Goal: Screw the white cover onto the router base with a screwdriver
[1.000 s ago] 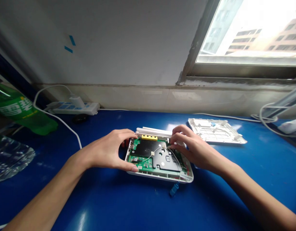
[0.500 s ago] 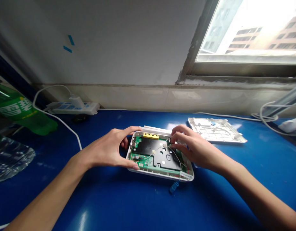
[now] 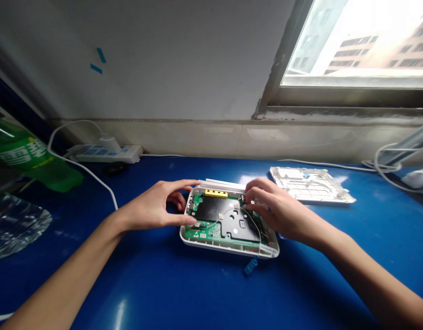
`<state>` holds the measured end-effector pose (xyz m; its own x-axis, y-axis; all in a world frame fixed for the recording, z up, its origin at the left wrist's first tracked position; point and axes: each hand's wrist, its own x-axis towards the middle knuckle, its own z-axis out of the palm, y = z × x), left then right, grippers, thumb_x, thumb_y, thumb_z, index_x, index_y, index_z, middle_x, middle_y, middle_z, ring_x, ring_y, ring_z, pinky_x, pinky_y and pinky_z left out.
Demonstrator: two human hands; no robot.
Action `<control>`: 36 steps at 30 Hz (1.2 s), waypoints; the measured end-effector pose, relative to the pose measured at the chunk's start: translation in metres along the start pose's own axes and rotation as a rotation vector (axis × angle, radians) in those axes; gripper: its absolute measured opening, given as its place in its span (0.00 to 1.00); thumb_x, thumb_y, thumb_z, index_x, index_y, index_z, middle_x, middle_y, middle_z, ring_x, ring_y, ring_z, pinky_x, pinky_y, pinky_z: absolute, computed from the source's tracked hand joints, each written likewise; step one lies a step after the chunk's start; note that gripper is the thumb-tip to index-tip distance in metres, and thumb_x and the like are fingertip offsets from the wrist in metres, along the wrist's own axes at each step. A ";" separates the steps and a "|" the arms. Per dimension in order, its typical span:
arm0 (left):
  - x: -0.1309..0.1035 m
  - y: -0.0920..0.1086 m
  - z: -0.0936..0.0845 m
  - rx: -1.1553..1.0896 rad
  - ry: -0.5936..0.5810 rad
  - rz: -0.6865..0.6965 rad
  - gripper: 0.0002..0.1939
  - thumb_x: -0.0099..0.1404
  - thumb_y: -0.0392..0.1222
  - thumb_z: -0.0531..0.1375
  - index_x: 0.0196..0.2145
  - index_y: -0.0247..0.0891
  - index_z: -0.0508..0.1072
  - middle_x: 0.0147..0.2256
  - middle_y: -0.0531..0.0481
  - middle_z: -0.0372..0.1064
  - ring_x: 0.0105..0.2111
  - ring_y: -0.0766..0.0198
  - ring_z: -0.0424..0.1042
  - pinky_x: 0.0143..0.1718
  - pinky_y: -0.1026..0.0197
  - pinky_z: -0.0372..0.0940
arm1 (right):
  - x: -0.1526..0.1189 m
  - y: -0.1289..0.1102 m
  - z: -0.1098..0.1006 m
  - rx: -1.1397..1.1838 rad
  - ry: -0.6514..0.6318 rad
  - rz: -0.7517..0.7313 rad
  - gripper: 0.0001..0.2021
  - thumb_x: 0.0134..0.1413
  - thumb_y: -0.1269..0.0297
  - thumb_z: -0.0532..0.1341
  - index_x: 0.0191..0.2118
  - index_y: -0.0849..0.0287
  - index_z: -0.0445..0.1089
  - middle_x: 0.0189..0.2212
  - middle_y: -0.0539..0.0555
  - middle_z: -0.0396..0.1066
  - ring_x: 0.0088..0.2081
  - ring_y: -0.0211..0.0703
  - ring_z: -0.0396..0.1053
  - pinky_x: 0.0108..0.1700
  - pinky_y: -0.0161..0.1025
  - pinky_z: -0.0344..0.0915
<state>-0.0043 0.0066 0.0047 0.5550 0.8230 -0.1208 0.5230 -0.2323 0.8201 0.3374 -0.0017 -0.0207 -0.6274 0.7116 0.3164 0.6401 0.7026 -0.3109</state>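
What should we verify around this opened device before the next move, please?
1. Left hand at the white housing: ok, it spans the left end.
2. Right hand gripping a part: cannot tell, contact unclear.
3. White cover apart from the white housing: ok, lying to the right.
4. Thin cable clear of the black plate: not ok, it crosses over.
5. Blue tag inside the white housing: not ok, outside the near edge.

From the rounded white plastic casing: rectangular white plastic cover, two o'clock; long white plastic power strip, ten.
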 end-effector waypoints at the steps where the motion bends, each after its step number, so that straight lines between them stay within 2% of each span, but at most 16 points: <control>1: 0.000 0.000 0.000 -0.023 -0.002 0.005 0.42 0.62 0.48 0.74 0.69 0.44 0.66 0.46 0.48 0.81 0.40 0.59 0.80 0.47 0.56 0.76 | 0.000 0.000 0.000 0.000 0.002 0.001 0.03 0.72 0.68 0.58 0.44 0.55 0.68 0.47 0.61 0.71 0.45 0.52 0.72 0.43 0.49 0.75; 3: 0.000 0.000 0.000 -0.060 0.008 0.014 0.36 0.66 0.45 0.70 0.69 0.42 0.67 0.49 0.45 0.80 0.41 0.59 0.81 0.48 0.56 0.77 | 0.000 0.000 0.000 0.001 0.004 -0.003 0.03 0.72 0.67 0.58 0.43 0.55 0.69 0.47 0.61 0.71 0.45 0.52 0.72 0.43 0.49 0.76; 7: 0.000 0.001 0.000 -0.060 0.028 0.010 0.32 0.68 0.44 0.68 0.67 0.40 0.68 0.55 0.41 0.78 0.44 0.57 0.82 0.48 0.56 0.78 | 0.001 0.000 -0.001 0.010 0.003 -0.007 0.03 0.72 0.67 0.58 0.43 0.55 0.69 0.46 0.61 0.71 0.44 0.52 0.72 0.43 0.49 0.76; 17: 0.000 0.001 0.001 0.054 0.073 0.074 0.21 0.70 0.45 0.66 0.59 0.44 0.73 0.47 0.47 0.82 0.40 0.58 0.82 0.40 0.61 0.75 | 0.000 0.002 0.000 0.016 0.015 -0.020 0.03 0.72 0.67 0.58 0.44 0.55 0.69 0.47 0.61 0.71 0.45 0.52 0.71 0.43 0.48 0.74; 26: 0.002 -0.002 0.001 -0.124 0.100 -0.027 0.24 0.64 0.46 0.72 0.55 0.44 0.72 0.49 0.44 0.82 0.47 0.53 0.83 0.47 0.56 0.76 | -0.002 0.004 0.002 0.028 0.010 0.002 0.02 0.72 0.64 0.60 0.44 0.54 0.69 0.48 0.60 0.71 0.46 0.52 0.72 0.45 0.49 0.75; 32: 0.007 -0.010 -0.001 -0.251 0.079 -0.144 0.29 0.60 0.48 0.75 0.54 0.42 0.72 0.54 0.43 0.78 0.37 0.60 0.83 0.46 0.54 0.77 | -0.001 0.004 0.000 0.044 0.012 0.000 0.01 0.71 0.65 0.62 0.43 0.54 0.71 0.48 0.60 0.72 0.45 0.51 0.73 0.44 0.49 0.76; 36: 0.008 -0.014 0.000 -0.263 0.060 -0.155 0.31 0.61 0.49 0.74 0.58 0.43 0.71 0.55 0.44 0.77 0.38 0.61 0.83 0.45 0.57 0.76 | 0.000 0.004 0.000 0.029 0.000 0.011 0.02 0.71 0.65 0.61 0.44 0.54 0.71 0.48 0.60 0.72 0.45 0.51 0.73 0.44 0.49 0.76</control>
<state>-0.0075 0.0167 -0.0075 0.4384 0.8692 -0.2285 0.4084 0.0338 0.9122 0.3399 0.0008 -0.0221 -0.6206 0.7190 0.3129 0.6338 0.6949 -0.3398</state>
